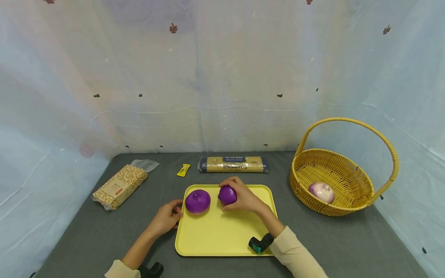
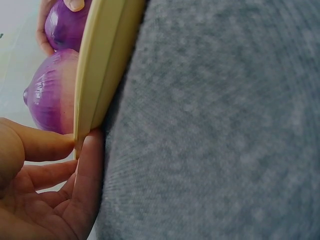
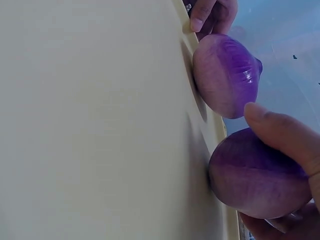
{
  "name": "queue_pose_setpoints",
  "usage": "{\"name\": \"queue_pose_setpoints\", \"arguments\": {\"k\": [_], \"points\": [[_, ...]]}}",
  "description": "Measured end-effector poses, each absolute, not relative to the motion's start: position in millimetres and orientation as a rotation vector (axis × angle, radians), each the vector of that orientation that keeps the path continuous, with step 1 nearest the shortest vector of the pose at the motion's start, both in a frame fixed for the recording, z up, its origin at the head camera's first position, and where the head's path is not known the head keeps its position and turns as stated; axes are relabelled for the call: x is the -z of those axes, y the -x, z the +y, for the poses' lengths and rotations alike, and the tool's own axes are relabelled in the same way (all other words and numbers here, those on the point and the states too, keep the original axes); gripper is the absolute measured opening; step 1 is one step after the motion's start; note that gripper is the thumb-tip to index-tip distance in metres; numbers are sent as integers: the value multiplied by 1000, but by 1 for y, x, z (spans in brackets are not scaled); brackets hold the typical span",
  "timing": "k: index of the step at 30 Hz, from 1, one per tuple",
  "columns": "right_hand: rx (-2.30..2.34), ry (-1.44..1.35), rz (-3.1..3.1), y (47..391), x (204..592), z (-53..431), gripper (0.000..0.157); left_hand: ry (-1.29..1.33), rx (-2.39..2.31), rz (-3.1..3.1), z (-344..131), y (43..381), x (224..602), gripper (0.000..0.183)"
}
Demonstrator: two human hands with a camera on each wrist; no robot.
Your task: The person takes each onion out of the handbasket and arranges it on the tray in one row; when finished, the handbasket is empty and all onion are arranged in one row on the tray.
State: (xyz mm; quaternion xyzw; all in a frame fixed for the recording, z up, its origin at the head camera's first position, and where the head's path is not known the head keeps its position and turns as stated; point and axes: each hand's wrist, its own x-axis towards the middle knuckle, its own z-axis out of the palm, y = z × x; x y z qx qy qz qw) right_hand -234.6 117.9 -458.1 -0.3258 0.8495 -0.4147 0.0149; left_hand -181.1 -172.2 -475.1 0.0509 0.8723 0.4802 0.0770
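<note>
Onions were the work in hand, and you appeared to be only part-way through it. One glossy purple onion (image 1: 197, 202) sat at ten o'clock on the yellow tray (image 1: 208, 239), untouched by either hand. A second, the gripped onion (image 1: 227, 195), was at twelve o'clock over the tray, clamped between your right hand's (image 1: 243, 199) thumb and fingers; you could not have told from these views whether it touched the surface, nor whether it was being set down or picked up. Your left hand (image 1: 165, 218) pinched the tray's rim at nine o'clock, thumb above and fingers beneath. If all three belonged together, one was left: the paler onion (image 1: 321, 192), streaked pink and white, lying inside the basket (image 1: 333, 170) between two and three o'clock. The two purple ones were squat and round, their skins smooth and shiny, the ungripped one with a small pointed tip. Your tray was flat and smooth-faced, a rounded rectangle with a raised lip; the basket was tan, ribbed and woven, with a wrapped hoop handle. Beneath them lay grey cloth (image 1: 330, 247) with a finely flecked weave.
</note>
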Motion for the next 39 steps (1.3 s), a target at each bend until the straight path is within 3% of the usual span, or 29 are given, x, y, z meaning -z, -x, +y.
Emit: {"name": "queue_pose_setpoints", "arguments": {"k": [39], "points": [[1364,882,2468,232,468,123,71,-162,-1444,2615,-173,182,478,39]]}}
